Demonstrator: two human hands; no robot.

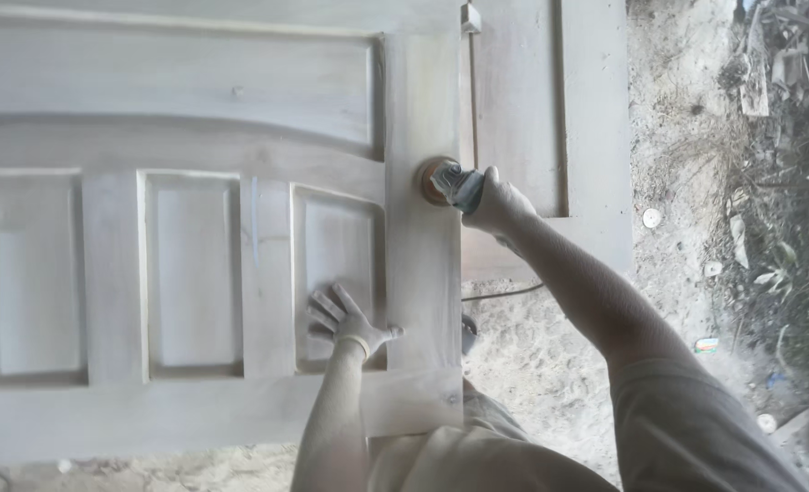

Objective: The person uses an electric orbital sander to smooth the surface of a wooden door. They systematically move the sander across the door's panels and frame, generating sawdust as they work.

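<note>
A pale, dusty wooden panelled door [195, 137] lies flat in front of me. My right hand [500, 202] grips a small power sander [445, 182]; its round brown disc rests on the door's right-hand stile near the edge. My left hand [345, 321], in a dusty glove, lies flat with fingers spread on the lower right recessed panel, beside the same stile. Both forearms are coated in pale dust.
A second wooden door [550, 109] lies beyond the first, partly under it. A thin cable [505, 292] runs over the sandy ground [532, 364]. Debris, sticks and scraps [787, 137] pile up at the right, with a few small round lids.
</note>
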